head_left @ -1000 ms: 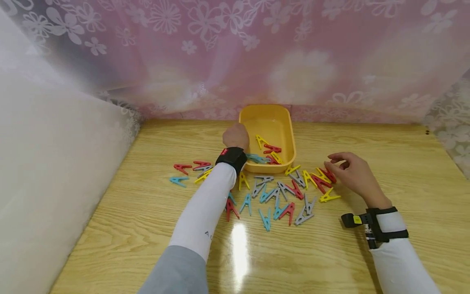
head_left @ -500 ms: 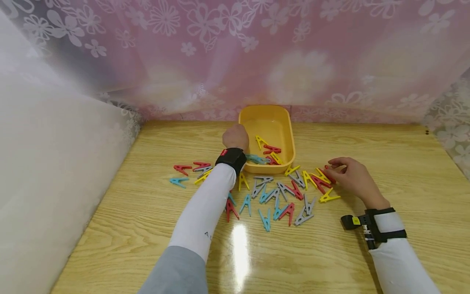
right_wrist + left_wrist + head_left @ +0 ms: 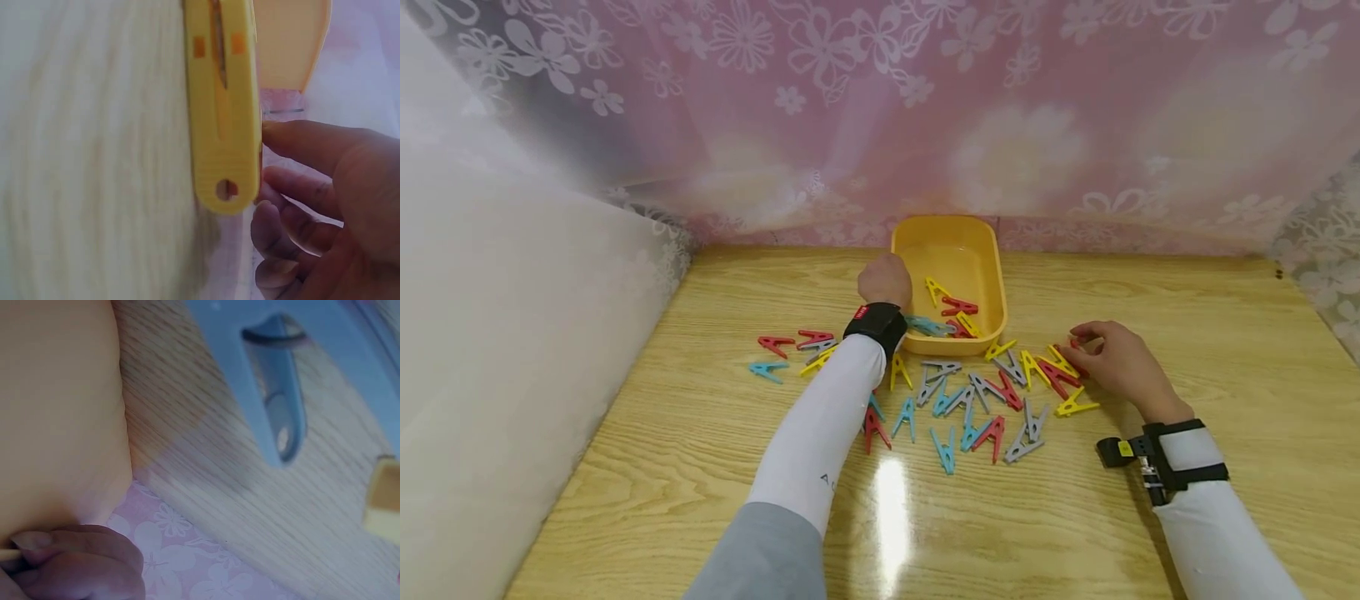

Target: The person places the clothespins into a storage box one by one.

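My left hand (image 3: 883, 281) grips the left rim of a yellow plastic basin (image 3: 1002, 304); in the left wrist view its fingers (image 3: 87, 559) are curled. Several clothespins lie inside the basin, among them a yellow one (image 3: 935, 289) and a blue one (image 3: 931, 326). To the right of the basin, my right hand (image 3: 1116, 362) pinches a red clothespin (image 3: 1073, 342) between thumb and fingers at the pile's right end. In the right wrist view a yellow clothespin (image 3: 225, 137) largely hides that red one.
Loose red, yellow, blue and grey clothespins are spread over the wooden table (image 3: 1037, 533) in front of the basin, with a blue one (image 3: 767, 372) at the far left. A pink flowered cloth (image 3: 820, 158) hangs behind the table. A white surface (image 3: 512, 317) borders its left side.
My right hand has come down slightly onto the red clothespin and now pinches it. The left hand stays at the basin's rim.
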Demonstrator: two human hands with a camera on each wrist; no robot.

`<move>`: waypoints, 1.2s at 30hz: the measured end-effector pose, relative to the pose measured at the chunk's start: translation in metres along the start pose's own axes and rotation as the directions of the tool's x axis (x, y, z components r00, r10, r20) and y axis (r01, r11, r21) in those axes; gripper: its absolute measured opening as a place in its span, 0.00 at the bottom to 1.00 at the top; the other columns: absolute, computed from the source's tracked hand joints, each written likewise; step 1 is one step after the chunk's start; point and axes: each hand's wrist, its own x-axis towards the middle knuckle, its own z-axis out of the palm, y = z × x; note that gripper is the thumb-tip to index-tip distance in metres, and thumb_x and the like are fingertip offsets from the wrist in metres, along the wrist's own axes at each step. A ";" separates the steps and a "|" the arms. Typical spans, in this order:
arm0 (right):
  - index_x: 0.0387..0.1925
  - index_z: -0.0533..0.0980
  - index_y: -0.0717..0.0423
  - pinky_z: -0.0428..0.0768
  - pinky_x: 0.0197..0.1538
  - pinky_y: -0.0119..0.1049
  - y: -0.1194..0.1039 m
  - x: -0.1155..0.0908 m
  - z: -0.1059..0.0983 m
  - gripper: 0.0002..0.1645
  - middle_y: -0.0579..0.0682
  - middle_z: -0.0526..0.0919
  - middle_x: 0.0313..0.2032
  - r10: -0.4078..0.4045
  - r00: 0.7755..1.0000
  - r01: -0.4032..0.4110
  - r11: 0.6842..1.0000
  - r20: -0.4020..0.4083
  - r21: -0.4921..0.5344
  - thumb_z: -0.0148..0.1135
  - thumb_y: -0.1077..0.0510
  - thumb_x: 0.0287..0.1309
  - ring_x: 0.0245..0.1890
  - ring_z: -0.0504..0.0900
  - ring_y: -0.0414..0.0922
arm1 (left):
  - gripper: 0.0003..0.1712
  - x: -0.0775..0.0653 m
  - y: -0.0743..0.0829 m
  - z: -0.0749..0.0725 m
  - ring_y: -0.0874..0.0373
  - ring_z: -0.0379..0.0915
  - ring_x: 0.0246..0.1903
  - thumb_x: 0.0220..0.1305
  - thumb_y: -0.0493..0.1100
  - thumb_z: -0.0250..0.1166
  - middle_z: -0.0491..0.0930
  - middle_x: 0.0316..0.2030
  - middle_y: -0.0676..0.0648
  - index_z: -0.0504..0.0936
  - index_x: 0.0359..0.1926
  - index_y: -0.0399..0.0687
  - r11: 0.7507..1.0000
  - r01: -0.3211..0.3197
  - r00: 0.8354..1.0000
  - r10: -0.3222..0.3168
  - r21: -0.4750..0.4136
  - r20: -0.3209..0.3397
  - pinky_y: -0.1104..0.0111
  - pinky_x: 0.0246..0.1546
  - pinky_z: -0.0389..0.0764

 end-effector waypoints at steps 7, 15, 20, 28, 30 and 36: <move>0.53 0.70 0.73 0.74 0.42 0.55 0.003 0.003 0.000 0.39 0.68 0.77 0.44 0.023 0.999 -0.022 0.999 0.033 -0.033 0.58 0.39 0.62 0.42 0.77 0.60 | 0.17 0.000 0.000 -0.001 0.56 0.81 0.29 0.74 0.47 0.50 0.83 0.30 0.48 0.84 0.40 0.45 1.000 -0.015 1.000 0.015 0.015 0.017 0.66 0.26 0.80; 0.45 0.73 0.72 0.75 0.34 0.46 -0.004 0.002 -0.002 0.38 0.62 0.79 0.35 0.085 0.995 -0.082 0.995 0.047 -0.065 0.60 0.37 0.59 0.32 0.77 0.53 | 0.17 0.000 0.000 0.000 0.56 0.80 0.28 0.73 0.47 0.50 0.83 0.30 0.49 0.84 0.40 0.46 1.000 -0.018 1.000 0.018 0.023 0.018 0.66 0.25 0.79; 0.43 0.75 0.71 0.73 0.30 0.42 -0.007 0.001 -0.005 0.34 0.60 0.80 0.32 0.087 0.996 -0.085 0.994 0.017 -0.068 0.59 0.39 0.61 0.29 0.77 0.51 | 0.17 0.001 0.000 0.000 0.57 0.80 0.29 0.73 0.46 0.50 0.83 0.30 0.49 0.84 0.39 0.46 1.000 -0.013 1.000 0.012 0.024 0.017 0.66 0.24 0.79; 0.50 0.75 0.68 0.76 0.32 0.49 -0.030 0.009 -0.016 0.33 0.63 0.82 0.38 -0.033 0.985 0.030 0.999 -0.169 -0.022 0.55 0.40 0.64 0.36 0.79 0.57 | 0.16 0.003 -0.001 0.001 0.57 0.80 0.29 0.73 0.46 0.50 0.83 0.31 0.49 0.84 0.39 0.46 1.000 -0.007 1.000 0.007 0.022 0.012 0.66 0.25 0.79; 0.51 0.75 0.67 0.76 0.30 0.46 -0.041 0.013 -0.019 0.34 0.63 0.80 0.42 -0.065 0.977 0.064 0.998 -0.204 -0.012 0.54 0.39 0.64 0.35 0.79 0.56 | 0.16 0.003 -0.001 0.002 0.57 0.80 0.30 0.73 0.47 0.50 0.83 0.31 0.49 0.84 0.40 0.47 1.000 -0.010 1.000 0.010 0.021 0.011 0.66 0.25 0.79; 0.54 0.75 0.65 0.70 0.24 0.40 -0.079 0.026 -0.018 0.32 0.62 0.79 0.45 -0.128 0.958 0.135 0.991 -0.258 0.007 0.57 0.41 0.63 0.30 0.75 0.52 | 0.16 0.001 0.000 0.001 0.57 0.80 0.30 0.73 0.47 0.51 0.83 0.32 0.49 0.84 0.39 0.47 1.000 -0.010 1.000 0.010 0.016 0.022 0.66 0.26 0.79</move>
